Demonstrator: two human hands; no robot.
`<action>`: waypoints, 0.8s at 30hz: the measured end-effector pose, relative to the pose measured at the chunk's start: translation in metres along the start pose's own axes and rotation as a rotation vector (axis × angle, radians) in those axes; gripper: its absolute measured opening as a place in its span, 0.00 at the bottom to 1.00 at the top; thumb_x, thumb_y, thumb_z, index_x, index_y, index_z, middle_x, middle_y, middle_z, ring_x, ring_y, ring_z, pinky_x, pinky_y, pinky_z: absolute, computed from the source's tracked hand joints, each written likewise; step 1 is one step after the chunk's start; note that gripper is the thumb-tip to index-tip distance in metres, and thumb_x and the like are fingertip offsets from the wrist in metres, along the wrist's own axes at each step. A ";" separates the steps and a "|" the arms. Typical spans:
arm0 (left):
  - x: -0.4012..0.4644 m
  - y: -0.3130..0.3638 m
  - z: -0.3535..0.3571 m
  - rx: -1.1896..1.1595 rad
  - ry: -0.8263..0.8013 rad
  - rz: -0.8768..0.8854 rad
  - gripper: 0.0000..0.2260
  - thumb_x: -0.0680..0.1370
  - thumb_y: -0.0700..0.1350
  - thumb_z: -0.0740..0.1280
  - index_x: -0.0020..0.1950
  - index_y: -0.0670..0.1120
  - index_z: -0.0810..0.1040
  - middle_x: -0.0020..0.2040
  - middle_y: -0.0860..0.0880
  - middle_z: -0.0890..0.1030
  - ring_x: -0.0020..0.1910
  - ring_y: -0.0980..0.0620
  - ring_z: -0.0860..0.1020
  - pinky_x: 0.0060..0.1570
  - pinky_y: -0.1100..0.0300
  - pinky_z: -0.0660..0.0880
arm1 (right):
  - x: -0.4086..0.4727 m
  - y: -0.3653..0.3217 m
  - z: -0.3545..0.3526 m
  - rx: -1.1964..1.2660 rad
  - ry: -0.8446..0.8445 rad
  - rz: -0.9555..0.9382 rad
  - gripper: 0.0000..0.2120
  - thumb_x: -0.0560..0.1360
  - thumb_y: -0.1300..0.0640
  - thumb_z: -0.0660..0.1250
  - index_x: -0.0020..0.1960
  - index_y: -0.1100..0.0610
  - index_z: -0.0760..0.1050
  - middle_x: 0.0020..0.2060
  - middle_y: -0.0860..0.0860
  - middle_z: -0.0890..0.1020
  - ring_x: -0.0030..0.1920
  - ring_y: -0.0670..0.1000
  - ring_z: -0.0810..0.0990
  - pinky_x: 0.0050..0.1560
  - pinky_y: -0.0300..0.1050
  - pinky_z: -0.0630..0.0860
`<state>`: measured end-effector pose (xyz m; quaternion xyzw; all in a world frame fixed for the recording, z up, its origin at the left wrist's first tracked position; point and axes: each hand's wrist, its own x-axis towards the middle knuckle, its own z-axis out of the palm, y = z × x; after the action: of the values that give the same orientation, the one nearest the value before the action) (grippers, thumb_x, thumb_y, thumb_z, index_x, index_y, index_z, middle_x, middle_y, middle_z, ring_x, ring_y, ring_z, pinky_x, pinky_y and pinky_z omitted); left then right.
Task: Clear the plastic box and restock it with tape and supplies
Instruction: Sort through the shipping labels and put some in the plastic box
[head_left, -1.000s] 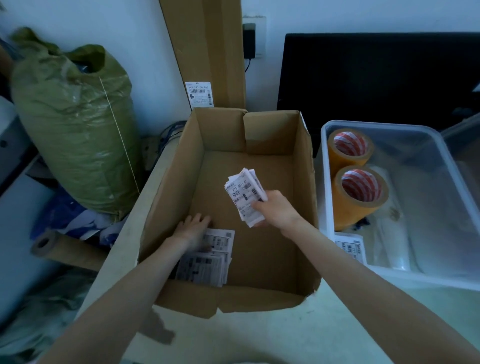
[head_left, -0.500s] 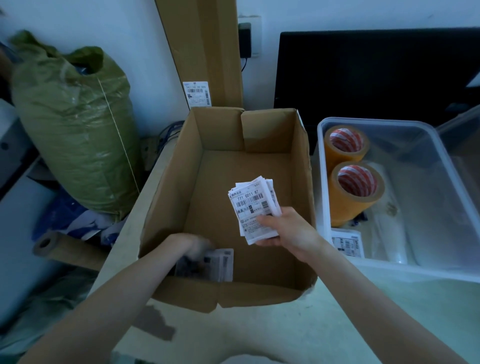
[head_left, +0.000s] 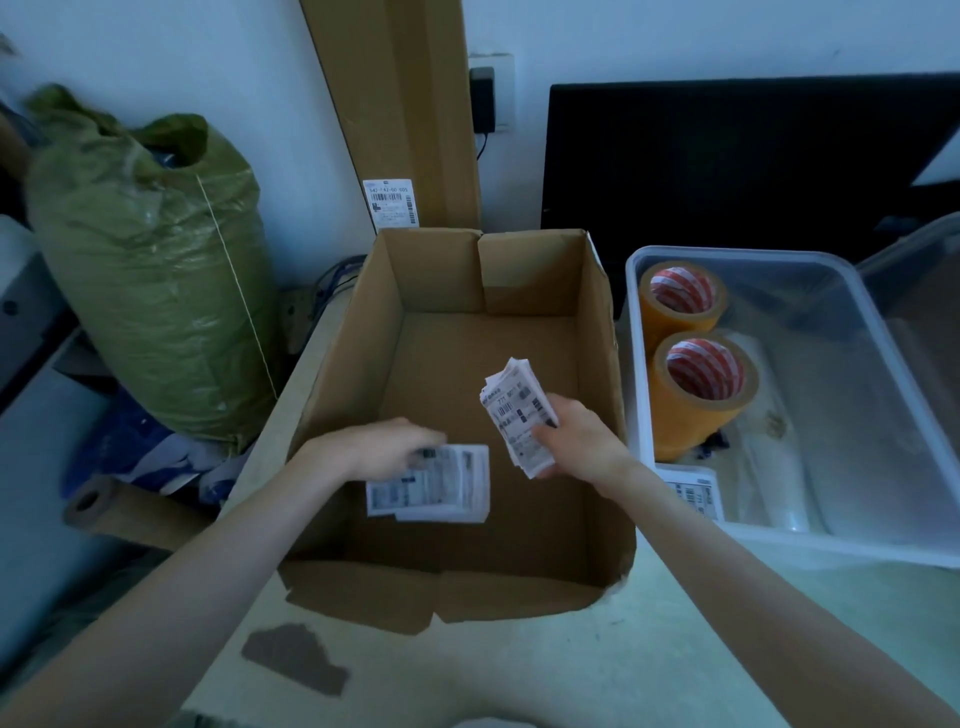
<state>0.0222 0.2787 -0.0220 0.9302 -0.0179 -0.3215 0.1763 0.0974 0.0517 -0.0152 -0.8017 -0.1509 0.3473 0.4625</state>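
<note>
An open cardboard box (head_left: 605, 364) stands in the middle of the table. Inside it, my right hand (head_left: 582, 441) grips a stack of printed shipping labels (head_left: 517, 410). My left hand (head_left: 379, 452) holds a second, blurred bundle of labels (head_left: 447, 486) just above the box floor. To the right stands the clear plastic box (head_left: 878, 332). It holds two tan tape rolls with red-and-white cores (head_left: 680, 301) (head_left: 701, 389), one more label sheet (head_left: 693, 491) at its near left corner, and clear plastic bags.
A stuffed green sack (head_left: 150, 270) stands at the left, with a cardboard tube (head_left: 124, 512) lying below it. A tall flat carton (head_left: 400, 114) leans on the wall behind the box. A black monitor (head_left: 753, 161) is behind the plastic box.
My left hand has lifted its bundle of labels off the box floor and moved it rightward. My right hand, with its stack, has stayed near the box's right wall.
</note>
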 end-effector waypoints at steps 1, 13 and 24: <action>-0.003 0.004 -0.010 -0.024 0.056 0.015 0.10 0.80 0.41 0.61 0.44 0.57 0.73 0.46 0.55 0.77 0.46 0.59 0.77 0.50 0.51 0.77 | 0.002 -0.001 -0.002 -0.058 -0.035 -0.010 0.14 0.81 0.61 0.58 0.65 0.54 0.69 0.60 0.54 0.78 0.58 0.56 0.79 0.49 0.51 0.82; -0.015 0.048 -0.035 -0.185 0.506 0.140 0.08 0.75 0.47 0.70 0.48 0.56 0.72 0.48 0.57 0.78 0.44 0.59 0.79 0.39 0.61 0.79 | 0.005 -0.008 -0.005 0.041 -0.315 -0.084 0.11 0.77 0.57 0.67 0.59 0.55 0.75 0.51 0.52 0.82 0.51 0.51 0.83 0.49 0.48 0.82; 0.056 0.033 0.054 -1.612 0.924 -0.335 0.15 0.83 0.53 0.53 0.60 0.50 0.75 0.60 0.48 0.77 0.62 0.47 0.73 0.66 0.50 0.66 | 0.056 0.002 0.035 -0.472 -0.025 -0.073 0.09 0.78 0.62 0.63 0.57 0.56 0.75 0.51 0.55 0.80 0.47 0.50 0.80 0.49 0.45 0.79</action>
<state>0.0365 0.2220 -0.0834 0.5537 0.4153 0.1424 0.7076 0.1125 0.1045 -0.0517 -0.8773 -0.2623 0.2955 0.2726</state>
